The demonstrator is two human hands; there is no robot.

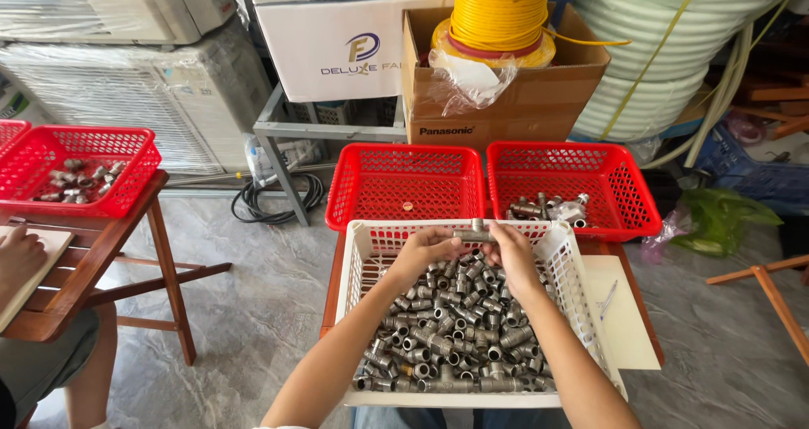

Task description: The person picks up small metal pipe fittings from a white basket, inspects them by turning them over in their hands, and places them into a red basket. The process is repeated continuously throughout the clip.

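head view: the left hand and right hand both grip one grey metal pipe fitting between them, above the far rim of a white basket heaped with like fittings. behind it, the left red basket holds one small piece, the right red basket a few fittings.
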